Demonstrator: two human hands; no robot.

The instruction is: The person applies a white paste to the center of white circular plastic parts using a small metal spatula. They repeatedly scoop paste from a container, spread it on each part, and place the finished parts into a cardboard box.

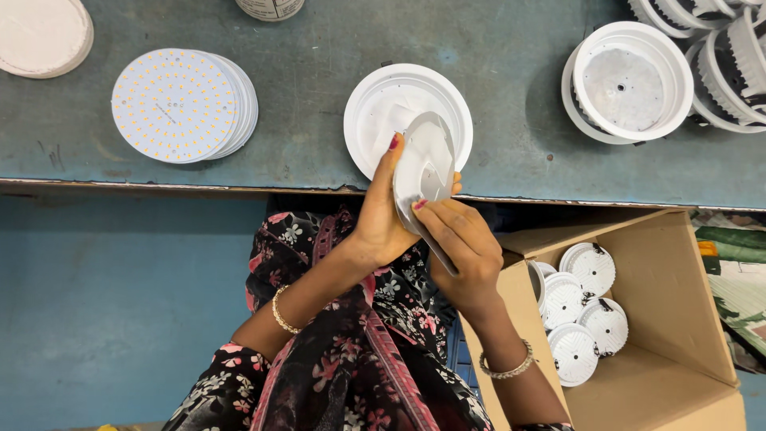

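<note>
Both hands up at the near edge of the worn blue-green table, clamped together on one thin round white disc with a grey rim, tilted almost on edge. Left hand gripping from the left side, thumb tip pressed to the disc's face. Right hand pinching the lower edge, fingers curled round it. Just behind the disc, flat on the table, a shallow round white plastic housing. Further left, a fanned stack of round white boards dotted with small yellow chips. Off to the right, a round white lamp housing with a metal base inside, more of them crowded at the corner. Below right, an open cardboard box holding ribbed white round lamp bodies.
</note>
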